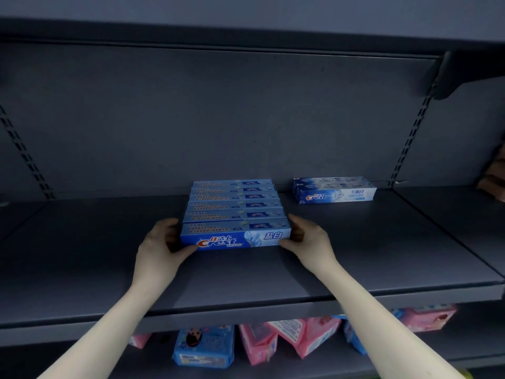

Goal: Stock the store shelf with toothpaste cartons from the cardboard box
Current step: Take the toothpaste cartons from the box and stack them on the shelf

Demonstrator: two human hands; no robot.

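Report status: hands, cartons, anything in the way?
Left hand and right hand grip the ends of the blue Crest carton row on the shelf. Paler Crest cartons back right, apart. Nothing blocking.

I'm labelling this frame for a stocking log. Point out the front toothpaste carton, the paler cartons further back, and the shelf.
front toothpaste carton (240, 240), head view, on its printed front face.
paler cartons (336, 194), head view, on the front face.
shelf (246, 277), head view, on bare deck between the forearms.

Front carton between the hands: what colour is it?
Blue, with a red-and-white Crest logo, on the front carton; head view shows it.
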